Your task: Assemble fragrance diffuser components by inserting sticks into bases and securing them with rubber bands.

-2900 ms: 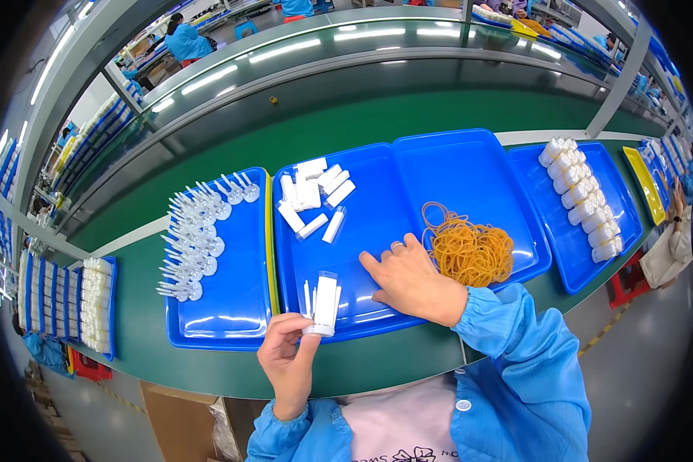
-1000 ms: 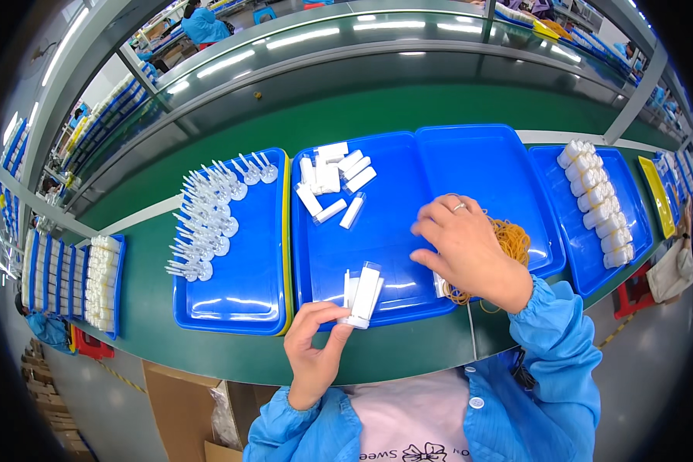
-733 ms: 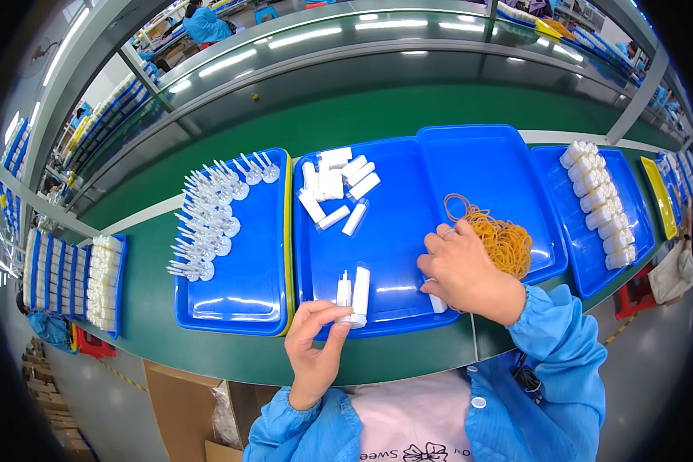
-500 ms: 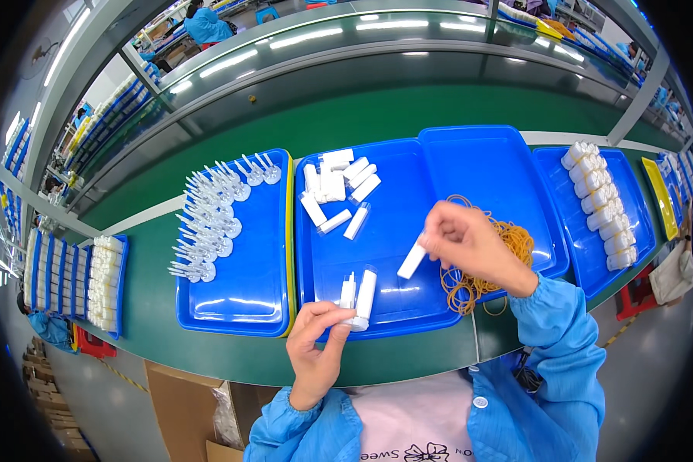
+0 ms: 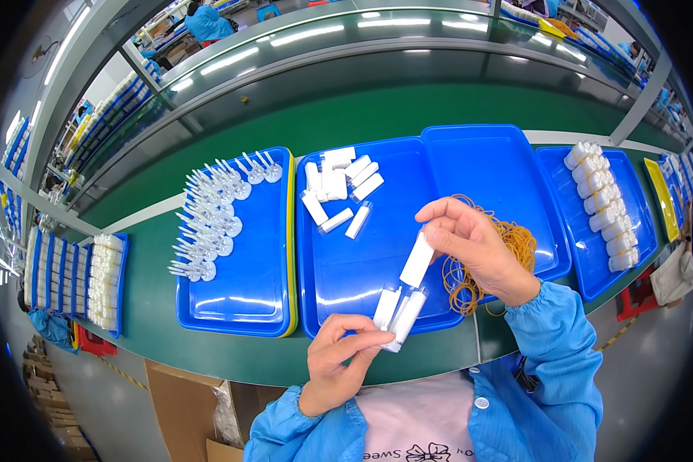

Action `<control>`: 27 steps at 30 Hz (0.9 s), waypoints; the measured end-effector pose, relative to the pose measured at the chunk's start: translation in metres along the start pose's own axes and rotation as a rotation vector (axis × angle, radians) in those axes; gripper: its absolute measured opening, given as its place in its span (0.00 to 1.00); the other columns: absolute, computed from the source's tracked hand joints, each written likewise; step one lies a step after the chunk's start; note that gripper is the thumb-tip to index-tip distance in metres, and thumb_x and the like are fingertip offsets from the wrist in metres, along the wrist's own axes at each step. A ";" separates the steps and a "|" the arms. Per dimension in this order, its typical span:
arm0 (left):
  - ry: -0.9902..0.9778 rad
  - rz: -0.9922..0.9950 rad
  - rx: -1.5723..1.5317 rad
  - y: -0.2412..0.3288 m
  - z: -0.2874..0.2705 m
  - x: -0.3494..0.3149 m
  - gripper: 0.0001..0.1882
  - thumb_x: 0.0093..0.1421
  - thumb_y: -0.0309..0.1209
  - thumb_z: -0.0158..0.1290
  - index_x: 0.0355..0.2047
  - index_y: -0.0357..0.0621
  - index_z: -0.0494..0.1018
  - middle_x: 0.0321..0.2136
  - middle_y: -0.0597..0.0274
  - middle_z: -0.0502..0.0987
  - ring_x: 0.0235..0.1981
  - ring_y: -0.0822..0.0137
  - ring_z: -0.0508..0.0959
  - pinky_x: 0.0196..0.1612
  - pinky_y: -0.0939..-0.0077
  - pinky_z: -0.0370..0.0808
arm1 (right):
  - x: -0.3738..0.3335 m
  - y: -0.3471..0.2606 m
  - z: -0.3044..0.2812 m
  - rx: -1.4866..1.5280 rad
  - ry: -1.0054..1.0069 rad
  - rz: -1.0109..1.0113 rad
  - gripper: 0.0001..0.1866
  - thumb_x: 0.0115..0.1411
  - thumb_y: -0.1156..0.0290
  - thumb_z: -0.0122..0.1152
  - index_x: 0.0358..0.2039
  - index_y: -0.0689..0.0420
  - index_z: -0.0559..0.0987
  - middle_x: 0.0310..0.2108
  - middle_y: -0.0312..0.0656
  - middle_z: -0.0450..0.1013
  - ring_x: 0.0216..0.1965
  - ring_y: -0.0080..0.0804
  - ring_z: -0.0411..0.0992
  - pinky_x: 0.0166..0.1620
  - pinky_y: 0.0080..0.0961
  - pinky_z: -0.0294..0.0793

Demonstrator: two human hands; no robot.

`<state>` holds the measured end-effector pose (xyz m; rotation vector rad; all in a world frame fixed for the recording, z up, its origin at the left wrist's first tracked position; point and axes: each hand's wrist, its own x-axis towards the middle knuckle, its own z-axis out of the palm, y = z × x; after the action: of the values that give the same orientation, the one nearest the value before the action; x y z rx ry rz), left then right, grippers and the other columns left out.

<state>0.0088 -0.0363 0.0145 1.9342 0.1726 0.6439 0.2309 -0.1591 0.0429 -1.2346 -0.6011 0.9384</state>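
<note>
My left hand (image 5: 346,353) pinches a clear round base (image 5: 393,345) with white tubes (image 5: 408,314) standing on it, over the front edge of the middle blue tray (image 5: 339,285). Between the thumb and fingers of my right hand (image 5: 470,245) is a white tube with a clear end (image 5: 417,260), tilted, its lower end close above the tubes in my left hand. Whether they touch I cannot tell. Several loose white tubes (image 5: 333,185) lie in the back left of the middle tray. A pile of tan rubber bands (image 5: 516,245) lies beside my right hand.
At the left, a blue tray (image 5: 235,308) holds rows of clear bases with upright white pins (image 5: 223,204). At the right, another blue tray (image 5: 574,204) holds banded bundles of white tubes (image 5: 604,208). An open cardboard box (image 5: 181,408) sits below the green table's front edge.
My left hand has moved right with the base and its tubes. My right hand keeps the single tube, which now stands steeper and nearer to the tubes in my left hand.
</note>
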 end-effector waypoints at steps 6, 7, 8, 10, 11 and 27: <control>-0.009 0.059 0.093 0.004 0.001 0.004 0.12 0.49 0.16 0.60 0.34 0.43 0.82 0.32 0.59 0.75 0.31 0.67 0.75 0.34 0.78 0.72 | 0.001 0.004 0.000 -0.018 0.004 0.004 0.14 0.64 0.67 0.58 0.47 0.58 0.71 0.35 0.33 0.73 0.40 0.17 0.71 0.46 0.17 0.68; -0.013 0.074 0.112 0.004 0.002 0.005 0.13 0.48 0.16 0.60 0.34 0.43 0.82 0.31 0.59 0.76 0.31 0.67 0.75 0.34 0.77 0.71 | 0.001 0.005 0.000 -0.026 -0.003 0.003 0.14 0.64 0.67 0.58 0.47 0.58 0.71 0.36 0.33 0.73 0.40 0.17 0.71 0.47 0.17 0.68; -0.014 0.087 0.136 0.005 0.002 0.005 0.13 0.47 0.16 0.61 0.34 0.44 0.82 0.31 0.60 0.76 0.31 0.67 0.75 0.34 0.77 0.71 | 0.002 0.007 0.001 -0.031 -0.016 0.002 0.14 0.64 0.67 0.58 0.47 0.58 0.71 0.36 0.34 0.73 0.40 0.17 0.71 0.47 0.17 0.67; -0.023 0.110 0.140 0.005 0.003 0.006 0.18 0.44 0.16 0.60 0.37 0.46 0.82 0.31 0.61 0.76 0.31 0.65 0.75 0.34 0.75 0.71 | 0.002 0.011 0.002 -0.048 -0.039 -0.008 0.14 0.63 0.67 0.59 0.46 0.59 0.72 0.35 0.34 0.74 0.39 0.16 0.70 0.45 0.16 0.68; -0.028 0.122 0.143 0.005 0.003 0.007 0.20 0.43 0.16 0.60 0.38 0.48 0.82 0.31 0.62 0.76 0.31 0.65 0.75 0.33 0.75 0.71 | 0.002 0.012 0.002 -0.057 -0.050 -0.014 0.14 0.63 0.68 0.59 0.46 0.60 0.73 0.34 0.33 0.74 0.39 0.16 0.70 0.43 0.15 0.68; 0.105 0.027 0.066 -0.013 0.009 0.003 0.35 0.44 0.21 0.68 0.53 0.36 0.66 0.49 0.51 0.68 0.45 0.59 0.76 0.45 0.69 0.75 | -0.022 0.016 0.021 -0.185 -0.107 -0.027 0.07 0.59 0.73 0.61 0.37 0.61 0.76 0.45 0.44 0.72 0.47 0.25 0.71 0.51 0.25 0.69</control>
<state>0.0181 -0.0360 0.0011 1.9702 0.2369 0.7663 0.1983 -0.1658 0.0354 -1.3432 -0.8020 0.9463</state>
